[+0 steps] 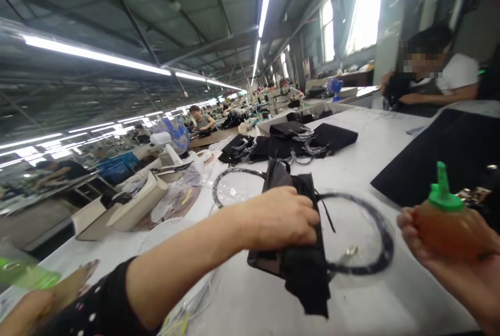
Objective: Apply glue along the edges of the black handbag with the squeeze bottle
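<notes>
Bottle (445, 229), upright, clamped in right grip (466, 278); a tilt or hard squeeze could make it drip onto bag (308, 278), on tabletop (363, 305) and clamped by left grip (283, 219).

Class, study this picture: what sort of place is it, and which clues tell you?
Probably a bag factory's workshop: rows of strip lights hang under a high roof, people sit at workstations, and black bag-like pieces with curved handles lie on a white table.

No readable text (none anywhere).
</notes>
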Available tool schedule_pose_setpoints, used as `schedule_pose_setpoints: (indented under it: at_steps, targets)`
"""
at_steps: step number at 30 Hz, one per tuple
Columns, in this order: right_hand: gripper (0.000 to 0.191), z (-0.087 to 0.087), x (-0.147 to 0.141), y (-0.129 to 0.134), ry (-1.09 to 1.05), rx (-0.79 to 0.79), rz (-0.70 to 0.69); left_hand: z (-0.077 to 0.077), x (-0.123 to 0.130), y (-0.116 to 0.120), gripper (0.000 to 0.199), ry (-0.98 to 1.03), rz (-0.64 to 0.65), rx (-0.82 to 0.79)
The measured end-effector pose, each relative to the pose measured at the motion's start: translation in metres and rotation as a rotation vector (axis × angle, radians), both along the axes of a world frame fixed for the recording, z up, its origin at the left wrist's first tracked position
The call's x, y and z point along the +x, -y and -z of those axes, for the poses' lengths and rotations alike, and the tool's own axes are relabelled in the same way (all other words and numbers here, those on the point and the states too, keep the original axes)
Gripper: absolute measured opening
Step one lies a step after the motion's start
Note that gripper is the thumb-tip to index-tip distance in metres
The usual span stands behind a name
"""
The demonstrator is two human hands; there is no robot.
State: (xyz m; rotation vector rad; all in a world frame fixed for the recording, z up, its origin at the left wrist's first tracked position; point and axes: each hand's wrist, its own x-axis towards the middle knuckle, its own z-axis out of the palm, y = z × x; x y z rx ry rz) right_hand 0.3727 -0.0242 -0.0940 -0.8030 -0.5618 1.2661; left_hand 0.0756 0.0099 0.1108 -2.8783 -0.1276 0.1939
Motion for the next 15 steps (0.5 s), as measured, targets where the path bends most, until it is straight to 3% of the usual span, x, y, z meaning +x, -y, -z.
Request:
schedule_pose_setpoints:
  at_steps: [2,5,8,12,15]
  targets:
    - [0.034,-0.029,-0.006,-0.016,-0.296,-0.026,-0.067,0.022,-0.001,0.01,0.023,-0.022,0.073,0.064]
    - [0.032,-0.052,-0.019,-0.033,-0.415,0.02,-0.234,0.051,-0.013,0.017,0.027,-0.033,0.12,0.063]
    - [0.027,-0.042,-0.037,-0.042,-0.407,0.025,-0.464,0.066,-0.024,0.016,0.027,0.0,0.126,0.044]
    - [0.022,-0.019,-0.06,-0.043,-0.415,0.08,-0.572,0.079,-0.027,0.018,0.028,0.074,0.168,0.044]
    - [0.023,-0.015,-0.076,-0.05,-0.456,0.134,-0.716,0.093,-0.031,0.024,0.011,0.258,0.114,0.094]
